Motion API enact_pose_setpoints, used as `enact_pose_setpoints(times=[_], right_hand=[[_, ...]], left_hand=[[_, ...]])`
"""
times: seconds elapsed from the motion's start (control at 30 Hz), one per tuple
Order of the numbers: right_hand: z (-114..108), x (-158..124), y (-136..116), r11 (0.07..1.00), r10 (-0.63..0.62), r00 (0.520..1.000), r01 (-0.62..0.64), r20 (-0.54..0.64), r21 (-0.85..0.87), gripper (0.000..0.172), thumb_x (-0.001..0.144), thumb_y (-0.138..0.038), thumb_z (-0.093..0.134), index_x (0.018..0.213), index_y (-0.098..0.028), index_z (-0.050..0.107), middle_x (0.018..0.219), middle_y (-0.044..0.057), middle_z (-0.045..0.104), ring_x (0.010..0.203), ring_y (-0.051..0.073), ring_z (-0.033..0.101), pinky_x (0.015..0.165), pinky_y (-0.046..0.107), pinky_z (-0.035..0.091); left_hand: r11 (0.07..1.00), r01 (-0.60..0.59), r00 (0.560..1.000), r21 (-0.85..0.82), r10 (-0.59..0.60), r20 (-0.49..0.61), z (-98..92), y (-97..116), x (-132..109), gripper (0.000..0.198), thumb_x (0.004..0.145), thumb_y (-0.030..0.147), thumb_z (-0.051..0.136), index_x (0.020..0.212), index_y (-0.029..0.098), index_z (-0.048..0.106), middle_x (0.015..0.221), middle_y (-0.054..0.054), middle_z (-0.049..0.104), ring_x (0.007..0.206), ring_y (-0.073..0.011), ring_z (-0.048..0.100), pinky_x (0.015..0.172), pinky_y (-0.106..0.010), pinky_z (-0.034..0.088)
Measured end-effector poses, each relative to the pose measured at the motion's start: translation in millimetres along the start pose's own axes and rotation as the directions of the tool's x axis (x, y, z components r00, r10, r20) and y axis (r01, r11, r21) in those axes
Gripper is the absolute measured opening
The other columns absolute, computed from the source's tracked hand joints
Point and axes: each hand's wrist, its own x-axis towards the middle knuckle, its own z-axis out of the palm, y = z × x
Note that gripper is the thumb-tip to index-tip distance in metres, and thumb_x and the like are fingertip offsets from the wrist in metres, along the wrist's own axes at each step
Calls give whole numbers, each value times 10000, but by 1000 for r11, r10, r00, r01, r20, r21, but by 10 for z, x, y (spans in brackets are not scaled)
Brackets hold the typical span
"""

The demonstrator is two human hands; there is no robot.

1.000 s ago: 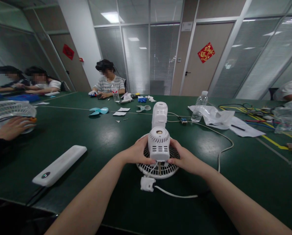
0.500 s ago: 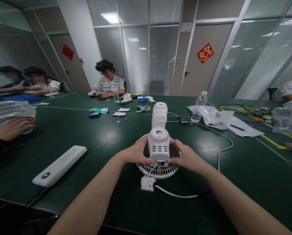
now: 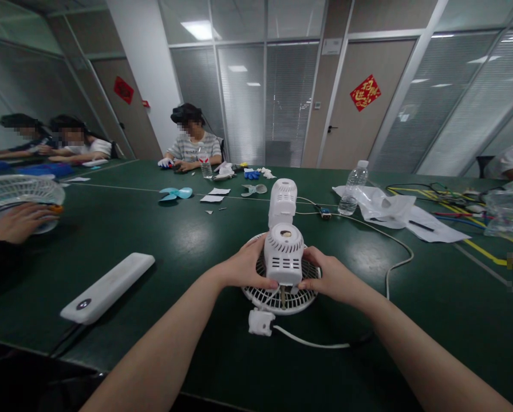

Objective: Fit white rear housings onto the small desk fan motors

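Note:
In front of me a white fan motor housing with vent slots stands on a round white fan grille lying on the table. My left hand grips the housing's left side, thumb at its lower edge. From the other side my right hand holds it, fingers curled against the lower right edge. Thin wires and a small metal part show beneath the housing. Just behind stands a second white vented part. A small white block with a white cable lies nearest me.
At left lie a long white device and a co-worker's hand on a white grille. Farther back are blue fan blades and grey blades. A plastic bottle, plastic bag and cables stand right.
The whole view has shifted slightly to the right in the picture. Both hands keep the same hold on the motor housing, which shows no clear movement on the table.

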Motion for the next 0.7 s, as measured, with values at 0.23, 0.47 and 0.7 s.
enact_pose_setpoints(times=[0.23, 0.47, 0.7], right_hand=[[20, -68, -145, 998, -25, 999, 24, 19, 56, 996, 770, -416, 709, 1494, -256, 43, 1393, 92, 491, 1268, 281, 474, 1079, 512, 346], [43, -67, -165, 996, 89, 996, -89, 22, 4, 965, 763, -415, 710, 1486, -295, 81, 1394, 71, 494, 1242, 289, 497, 1048, 528, 378], [51, -82, -176, 998, 65, 998, -65, 2, -2, 946, 765, -416, 706, 1483, -280, 106, 1408, 84, 474, 1244, 287, 492, 1053, 513, 374]], left_hand=[[1000, 5, 999, -10, -5, 32, -23, 50, 8, 1149, 571, 492, 790, 1481, 234, 136, 1525, -142, 238, 1392, -393, 221, 1126, -603, 198], [999, 21, 998, -25, -19, 52, -53, 111, 1, 1183, 556, 477, 801, 1486, 244, 108, 1530, -133, 222, 1392, -394, 210, 1128, -599, 191], [996, 15, 999, -92, -11, 38, -21, 105, -5, 1247, 535, 436, 811, 1489, 271, 25, 1543, -129, 184, 1404, -397, 177, 1125, -619, 153]])
